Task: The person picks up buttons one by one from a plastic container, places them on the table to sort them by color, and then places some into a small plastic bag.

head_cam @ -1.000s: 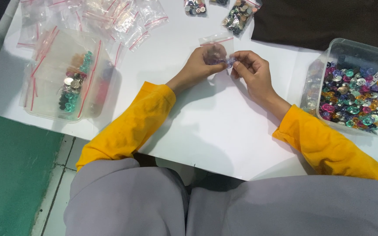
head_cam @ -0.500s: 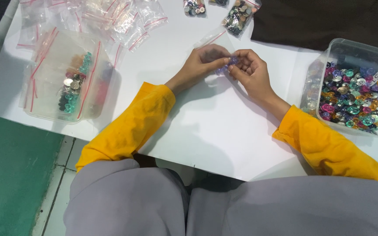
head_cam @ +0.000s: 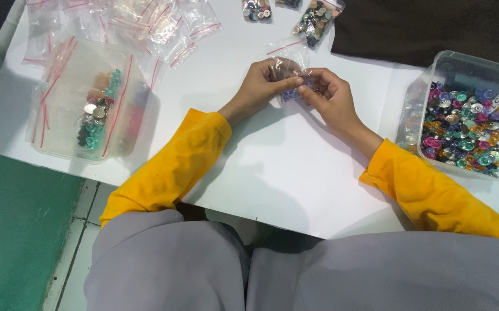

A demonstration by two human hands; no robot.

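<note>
Now both hands are pinching a small clear bag (head_cam: 288, 64) above the desk (head_cam: 272, 155): left hand (head_cam: 264, 83) and right hand (head_cam: 329, 95) each keeping a closed grip, the bag raised higher than half a second ago.

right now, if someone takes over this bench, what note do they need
Left hand and right hand: both pinch one small clear zip bag above the white table; a few bluish buttons show inside it.
Loose mixed buttons fill the clear tub on the right.
Filled bags lie at the table's far edge.
Empty red-strip bags are piled far left; a second tub on the left holds more bags, some with buttons.
Done: several bags filled.
Left: the right tub is still quite full; whether the held bag is sealed cannot be told.
</note>
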